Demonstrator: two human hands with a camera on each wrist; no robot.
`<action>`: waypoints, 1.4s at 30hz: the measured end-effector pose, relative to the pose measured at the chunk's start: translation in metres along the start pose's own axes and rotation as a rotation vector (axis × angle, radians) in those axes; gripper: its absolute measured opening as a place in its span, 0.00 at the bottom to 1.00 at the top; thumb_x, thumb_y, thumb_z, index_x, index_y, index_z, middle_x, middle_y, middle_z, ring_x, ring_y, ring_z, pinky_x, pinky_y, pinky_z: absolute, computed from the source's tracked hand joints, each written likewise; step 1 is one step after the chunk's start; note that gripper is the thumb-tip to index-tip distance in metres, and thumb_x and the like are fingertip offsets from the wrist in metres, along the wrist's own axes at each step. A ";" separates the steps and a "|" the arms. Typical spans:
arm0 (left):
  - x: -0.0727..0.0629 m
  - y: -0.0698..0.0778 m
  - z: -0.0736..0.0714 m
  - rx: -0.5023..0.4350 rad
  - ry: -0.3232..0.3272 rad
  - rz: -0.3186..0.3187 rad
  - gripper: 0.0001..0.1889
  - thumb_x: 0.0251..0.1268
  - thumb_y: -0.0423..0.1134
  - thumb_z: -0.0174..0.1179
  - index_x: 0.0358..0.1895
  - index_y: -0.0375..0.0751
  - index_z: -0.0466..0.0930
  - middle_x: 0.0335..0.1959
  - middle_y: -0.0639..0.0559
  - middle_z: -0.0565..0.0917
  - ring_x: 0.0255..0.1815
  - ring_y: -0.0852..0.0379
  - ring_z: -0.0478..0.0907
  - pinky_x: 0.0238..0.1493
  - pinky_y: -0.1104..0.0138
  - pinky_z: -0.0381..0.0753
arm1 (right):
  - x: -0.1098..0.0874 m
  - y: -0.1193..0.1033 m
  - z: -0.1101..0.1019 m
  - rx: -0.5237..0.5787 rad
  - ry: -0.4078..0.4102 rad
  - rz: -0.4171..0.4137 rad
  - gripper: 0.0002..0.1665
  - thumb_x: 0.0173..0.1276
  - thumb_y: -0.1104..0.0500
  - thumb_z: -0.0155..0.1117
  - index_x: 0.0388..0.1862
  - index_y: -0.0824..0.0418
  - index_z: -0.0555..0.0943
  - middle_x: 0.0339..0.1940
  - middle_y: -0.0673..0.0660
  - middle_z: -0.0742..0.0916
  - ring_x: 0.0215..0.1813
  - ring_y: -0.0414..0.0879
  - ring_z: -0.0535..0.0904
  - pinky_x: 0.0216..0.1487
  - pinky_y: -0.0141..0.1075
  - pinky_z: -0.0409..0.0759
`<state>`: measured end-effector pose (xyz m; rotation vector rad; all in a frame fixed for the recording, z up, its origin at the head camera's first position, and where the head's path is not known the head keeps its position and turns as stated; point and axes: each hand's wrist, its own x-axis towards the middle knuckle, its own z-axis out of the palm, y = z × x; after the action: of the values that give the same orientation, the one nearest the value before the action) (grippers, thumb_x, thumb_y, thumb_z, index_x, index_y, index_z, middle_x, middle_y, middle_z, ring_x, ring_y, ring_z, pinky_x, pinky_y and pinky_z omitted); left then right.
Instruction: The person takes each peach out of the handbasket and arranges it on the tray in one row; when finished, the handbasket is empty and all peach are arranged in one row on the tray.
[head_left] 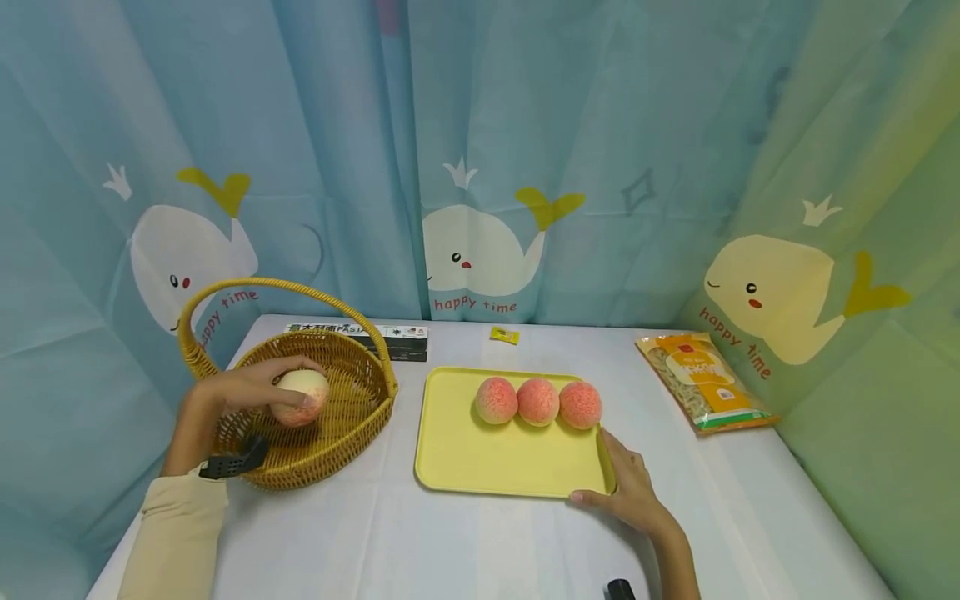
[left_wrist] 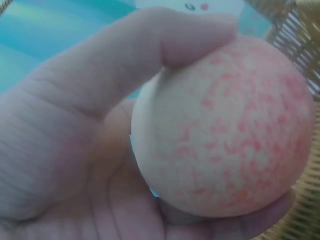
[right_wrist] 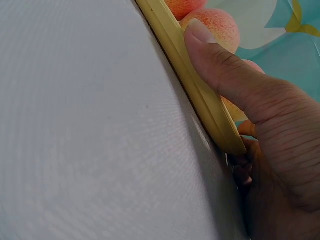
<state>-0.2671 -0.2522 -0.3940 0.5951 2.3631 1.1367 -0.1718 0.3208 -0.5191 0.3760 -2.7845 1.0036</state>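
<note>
My left hand (head_left: 251, 385) holds a pale peach (left_wrist: 225, 135) with pink speckles, thumb on one side and fingers on the other. The hand and fruit are at the opening of a woven basket (head_left: 333, 458) with a tall arched handle. On a yellow tray (head_left: 480, 458) three pink peaches sit in a row: the left peach (head_left: 497, 401), the middle peach (head_left: 537, 402) and the right peach (head_left: 581, 405). My right hand (head_left: 630, 487) grips the tray's right end, its thumb at the near corner. In the right wrist view, some fingertips are partly hidden beside the tray.
Behind the basket lies a black-and-white pasta box (head_left: 408, 342). A small yellow packet (head_left: 504, 335) is beyond the tray. An orange bag (head_left: 705, 383) lies at the far right. Curtains with whales (head_left: 483, 250) hang along the back and sides of the white table (head_left: 397, 550).
</note>
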 end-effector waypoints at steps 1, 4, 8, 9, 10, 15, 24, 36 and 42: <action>0.000 0.003 0.001 -0.009 -0.004 0.006 0.26 0.64 0.44 0.64 0.62 0.37 0.70 0.50 0.42 0.77 0.48 0.52 0.75 0.47 0.60 0.79 | 0.000 0.000 0.000 -0.002 0.002 -0.004 0.68 0.45 0.46 0.80 0.77 0.69 0.53 0.73 0.72 0.66 0.68 0.67 0.63 0.56 0.43 0.55; 0.001 0.010 0.003 -0.033 -0.013 0.024 0.26 0.64 0.43 0.65 0.62 0.37 0.70 0.51 0.41 0.77 0.48 0.50 0.75 0.47 0.59 0.80 | -0.001 0.000 0.000 0.000 0.003 -0.004 0.67 0.45 0.46 0.80 0.77 0.69 0.53 0.73 0.73 0.66 0.68 0.67 0.63 0.55 0.43 0.56; 0.002 0.018 0.007 -0.059 -0.019 0.070 0.27 0.62 0.40 0.66 0.62 0.37 0.70 0.52 0.39 0.76 0.49 0.47 0.76 0.46 0.57 0.80 | -0.003 0.001 0.000 0.003 0.000 0.005 0.68 0.45 0.46 0.79 0.77 0.69 0.53 0.73 0.73 0.66 0.68 0.67 0.63 0.55 0.42 0.55; 0.003 0.020 0.008 -0.072 -0.022 0.081 0.27 0.61 0.39 0.67 0.62 0.36 0.70 0.53 0.38 0.75 0.49 0.46 0.75 0.46 0.57 0.81 | -0.003 0.000 0.000 0.001 0.000 0.006 0.68 0.45 0.46 0.80 0.77 0.69 0.53 0.73 0.72 0.66 0.69 0.67 0.63 0.55 0.41 0.55; 0.003 0.023 0.009 -0.085 -0.025 0.094 0.28 0.61 0.38 0.67 0.62 0.36 0.70 0.53 0.37 0.75 0.49 0.46 0.75 0.46 0.57 0.81 | -0.003 0.001 0.001 0.000 0.000 0.007 0.68 0.45 0.46 0.80 0.77 0.69 0.53 0.73 0.72 0.66 0.69 0.67 0.63 0.55 0.41 0.55; 0.004 0.032 0.018 -0.134 -0.038 0.155 0.29 0.58 0.35 0.68 0.62 0.35 0.69 0.53 0.36 0.73 0.48 0.45 0.75 0.42 0.57 0.83 | -0.004 0.002 0.002 -0.008 0.006 0.004 0.68 0.44 0.46 0.80 0.77 0.69 0.53 0.73 0.72 0.66 0.69 0.68 0.63 0.56 0.42 0.55; 0.002 0.048 0.031 -0.044 -0.041 0.246 0.30 0.57 0.38 0.69 0.64 0.45 0.69 0.56 0.42 0.74 0.48 0.46 0.77 0.42 0.56 0.82 | -0.006 0.003 0.003 -0.009 0.013 0.003 0.68 0.44 0.46 0.80 0.76 0.69 0.54 0.72 0.72 0.67 0.68 0.67 0.64 0.56 0.41 0.54; -0.003 0.067 0.050 -0.072 -0.011 0.212 0.36 0.51 0.39 0.72 0.59 0.41 0.58 0.54 0.37 0.74 0.48 0.46 0.77 0.43 0.58 0.82 | -0.004 -0.001 0.001 -0.004 0.008 0.006 0.68 0.44 0.45 0.80 0.77 0.68 0.53 0.73 0.73 0.66 0.67 0.67 0.63 0.56 0.47 0.57; -0.001 0.079 0.059 -0.065 -0.024 0.272 0.33 0.52 0.39 0.72 0.58 0.44 0.61 0.55 0.40 0.74 0.49 0.45 0.77 0.44 0.57 0.81 | -0.001 -0.001 0.001 -0.004 0.000 0.008 0.67 0.46 0.45 0.79 0.77 0.68 0.53 0.74 0.71 0.65 0.70 0.67 0.61 0.56 0.43 0.54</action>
<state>-0.2184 -0.1720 -0.3641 0.9235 2.2638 1.3070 -0.1709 0.3200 -0.5193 0.3649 -2.7894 0.9989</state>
